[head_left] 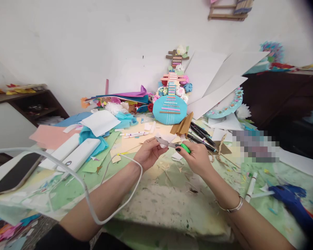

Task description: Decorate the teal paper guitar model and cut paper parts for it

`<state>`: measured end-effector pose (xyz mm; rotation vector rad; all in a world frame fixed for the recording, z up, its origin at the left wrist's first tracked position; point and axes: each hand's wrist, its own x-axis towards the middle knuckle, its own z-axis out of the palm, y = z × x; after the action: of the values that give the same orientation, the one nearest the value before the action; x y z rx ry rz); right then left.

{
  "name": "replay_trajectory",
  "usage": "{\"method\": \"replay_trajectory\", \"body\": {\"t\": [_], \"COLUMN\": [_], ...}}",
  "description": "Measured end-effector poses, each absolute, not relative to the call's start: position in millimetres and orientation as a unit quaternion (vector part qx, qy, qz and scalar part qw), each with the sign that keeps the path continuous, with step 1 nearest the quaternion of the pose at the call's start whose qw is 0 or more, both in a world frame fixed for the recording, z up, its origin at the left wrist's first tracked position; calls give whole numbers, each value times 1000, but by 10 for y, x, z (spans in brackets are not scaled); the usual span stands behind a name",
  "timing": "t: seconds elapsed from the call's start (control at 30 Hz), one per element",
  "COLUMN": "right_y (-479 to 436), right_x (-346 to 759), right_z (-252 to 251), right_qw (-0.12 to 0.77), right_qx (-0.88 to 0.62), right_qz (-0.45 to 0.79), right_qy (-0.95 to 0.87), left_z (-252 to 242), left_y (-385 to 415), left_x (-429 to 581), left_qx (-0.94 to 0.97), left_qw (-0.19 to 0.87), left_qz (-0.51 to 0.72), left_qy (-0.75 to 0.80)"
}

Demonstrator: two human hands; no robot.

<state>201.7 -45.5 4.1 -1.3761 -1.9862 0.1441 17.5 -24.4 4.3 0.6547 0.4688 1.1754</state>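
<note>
Green-handled blade point(169, 143) and white paper piece point(170, 137), held together above a littered counter point(156, 198).
The right hand point(198, 158) grips the blade by its green end; the left hand point(148, 152) pinches the paper near the blade's tip. Beyond them, a blue stringed paper instrument point(165, 102) stands toward the wall point(94, 41).

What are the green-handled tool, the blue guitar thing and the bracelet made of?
Green-handled tool: handle probably smooth plastic, evenly bright green; blade likely metal, flat and grey.
Blue guitar thing: seemingly matte card or paper, flat-faced with cut edges.
Bracelet: probably polished metal, gleaming silvery.
</note>
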Motion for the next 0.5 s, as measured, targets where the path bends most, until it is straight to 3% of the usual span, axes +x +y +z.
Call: {"method": "replay_trajectory", "body": {"t": [0.5], "right_y": [-465], "right_x": [2005], "right_z": [20], "right_qw": [329], "right_qx": [-537], "right_qz": [53], "right_qy": [-775], "left_z": [-6], "left_y": [-196], "left_x": [149], "left_qx": [320], "left_qw": [765], "left_qz": [506], "left_qy": [237]}}
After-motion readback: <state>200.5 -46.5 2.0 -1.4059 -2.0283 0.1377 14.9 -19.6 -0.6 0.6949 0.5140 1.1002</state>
